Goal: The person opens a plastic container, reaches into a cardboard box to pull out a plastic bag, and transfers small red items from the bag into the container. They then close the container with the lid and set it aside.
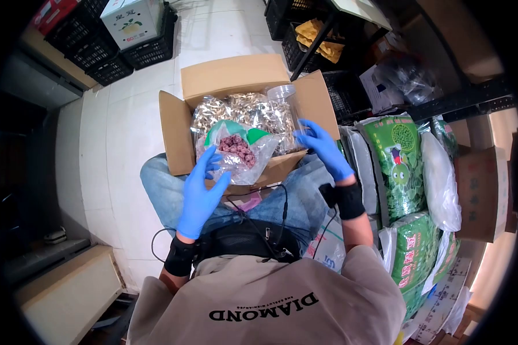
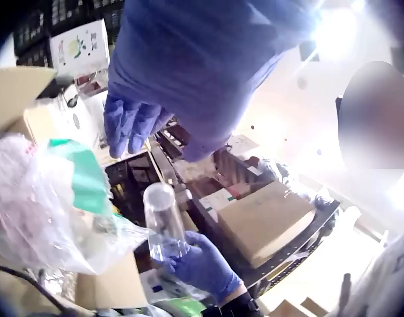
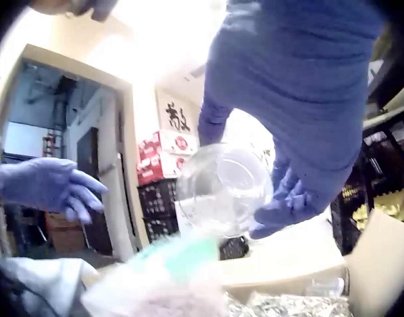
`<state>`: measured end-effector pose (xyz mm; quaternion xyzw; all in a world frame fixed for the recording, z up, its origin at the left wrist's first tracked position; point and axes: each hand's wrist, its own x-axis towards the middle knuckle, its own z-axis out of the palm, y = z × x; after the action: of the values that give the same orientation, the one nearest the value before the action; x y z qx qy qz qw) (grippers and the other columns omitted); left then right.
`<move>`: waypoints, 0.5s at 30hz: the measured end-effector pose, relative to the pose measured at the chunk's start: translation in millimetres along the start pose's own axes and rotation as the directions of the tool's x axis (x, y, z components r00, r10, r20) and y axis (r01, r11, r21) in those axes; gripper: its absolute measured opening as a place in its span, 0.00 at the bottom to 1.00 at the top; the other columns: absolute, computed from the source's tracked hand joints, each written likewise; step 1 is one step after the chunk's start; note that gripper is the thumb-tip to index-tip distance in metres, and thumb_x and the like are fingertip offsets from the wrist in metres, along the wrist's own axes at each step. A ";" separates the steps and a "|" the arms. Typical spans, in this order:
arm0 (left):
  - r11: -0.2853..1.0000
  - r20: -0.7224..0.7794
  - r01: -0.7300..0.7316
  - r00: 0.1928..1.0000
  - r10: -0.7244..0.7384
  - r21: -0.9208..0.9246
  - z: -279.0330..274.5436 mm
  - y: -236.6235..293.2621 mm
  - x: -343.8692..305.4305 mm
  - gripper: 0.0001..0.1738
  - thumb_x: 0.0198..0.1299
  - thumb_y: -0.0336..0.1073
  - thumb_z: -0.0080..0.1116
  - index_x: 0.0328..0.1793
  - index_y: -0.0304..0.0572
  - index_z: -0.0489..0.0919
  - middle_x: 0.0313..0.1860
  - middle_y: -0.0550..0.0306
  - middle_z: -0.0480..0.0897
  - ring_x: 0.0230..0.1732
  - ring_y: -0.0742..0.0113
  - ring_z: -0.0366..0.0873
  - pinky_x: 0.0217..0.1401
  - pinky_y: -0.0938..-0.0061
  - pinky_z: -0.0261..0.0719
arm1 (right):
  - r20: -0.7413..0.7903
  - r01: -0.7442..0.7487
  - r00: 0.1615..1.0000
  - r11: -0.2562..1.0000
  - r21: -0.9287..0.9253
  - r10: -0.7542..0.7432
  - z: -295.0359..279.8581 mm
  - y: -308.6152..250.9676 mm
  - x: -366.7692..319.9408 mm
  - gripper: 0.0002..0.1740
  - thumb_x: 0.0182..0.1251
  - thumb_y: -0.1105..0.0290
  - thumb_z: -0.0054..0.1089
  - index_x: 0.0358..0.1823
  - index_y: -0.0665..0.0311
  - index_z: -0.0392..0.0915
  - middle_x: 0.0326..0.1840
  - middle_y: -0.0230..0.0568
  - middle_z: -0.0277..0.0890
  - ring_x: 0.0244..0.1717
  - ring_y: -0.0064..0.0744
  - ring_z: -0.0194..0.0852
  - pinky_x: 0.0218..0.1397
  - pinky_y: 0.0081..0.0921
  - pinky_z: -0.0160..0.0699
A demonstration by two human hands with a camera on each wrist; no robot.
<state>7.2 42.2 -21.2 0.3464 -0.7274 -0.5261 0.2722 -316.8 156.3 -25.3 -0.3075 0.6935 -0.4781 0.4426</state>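
Note:
My right hand (image 1: pixel 322 148) grips a clear plastic jar (image 3: pixel 222 191) by its side, with thumb and fingers round it. In the head view the jar tilts over the right part of an open cardboard box (image 1: pixel 236 77). The left hand (image 1: pixel 201 192), fingers spread and holding nothing, is beside a clear plastic bag (image 1: pixel 262 167) with green patches. Dark red, wrinkled dried fruit (image 1: pixel 236 150) lies in a clump at this bag, on top of the box's contents. Under it, clear bags of pale brown dried pieces (image 1: pixel 247 106) fill the box. Both hands wear blue gloves.
The box stands at the person's lap, flaps folded out. Green printed sacks (image 1: pixel 394 167) are stacked at the right. Black crates (image 1: pixel 149 54) with a white carton (image 1: pixel 133 23) stand at the back left. A cable (image 1: pixel 285 201) hangs near the box's front.

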 end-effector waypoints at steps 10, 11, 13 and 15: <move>0.977 0.156 -0.067 0.983 0.100 -0.203 31.6 31.5 -8.4 0.44 0.53 0.37 0.79 0.74 0.39 0.69 0.63 0.45 0.81 0.56 0.56 0.86 0.56 0.64 0.84 | 0.245 0.392 0.915 0.850 -0.353 -0.320 73.4 -46.4 -119.3 0.52 0.62 0.57 0.77 0.82 0.65 0.56 0.69 0.58 0.73 0.68 0.48 0.77 0.69 0.40 0.77; 0.993 0.164 -0.119 0.980 0.113 0.026 24.6 36.3 -11.1 0.44 0.51 0.39 0.81 0.73 0.40 0.70 0.61 0.45 0.81 0.56 0.55 0.86 0.55 0.63 0.84 | 0.164 0.307 0.951 0.875 -0.373 -0.264 69.0 -48.1 -121.7 0.54 0.60 0.55 0.79 0.82 0.65 0.56 0.70 0.59 0.73 0.69 0.50 0.77 0.69 0.40 0.77; 0.994 0.188 -0.107 0.977 0.101 0.026 18.4 38.1 -16.9 0.43 0.49 0.44 0.81 0.70 0.39 0.73 0.59 0.43 0.82 0.57 0.51 0.85 0.56 0.61 0.83 | 0.104 0.277 0.961 0.920 -0.278 -0.258 65.7 -56.2 -121.5 0.55 0.57 0.51 0.81 0.80 0.66 0.60 0.68 0.59 0.74 0.65 0.52 0.80 0.65 0.40 0.80; 0.915 0.394 -0.238 0.914 0.097 0.326 12.1 41.5 -24.2 0.45 0.48 0.45 0.81 0.70 0.37 0.72 0.60 0.42 0.81 0.60 0.51 0.84 0.60 0.63 0.83 | 0.164 0.318 0.948 0.826 -0.466 -0.273 71.0 -71.3 -124.4 0.53 0.56 0.51 0.78 0.81 0.62 0.63 0.63 0.51 0.79 0.56 0.45 0.85 0.56 0.35 0.82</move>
<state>3.8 76.9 14.1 0.2210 -0.8783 -0.4106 0.1054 -200.0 209.0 70.5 -0.5337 0.7145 -0.3365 0.3023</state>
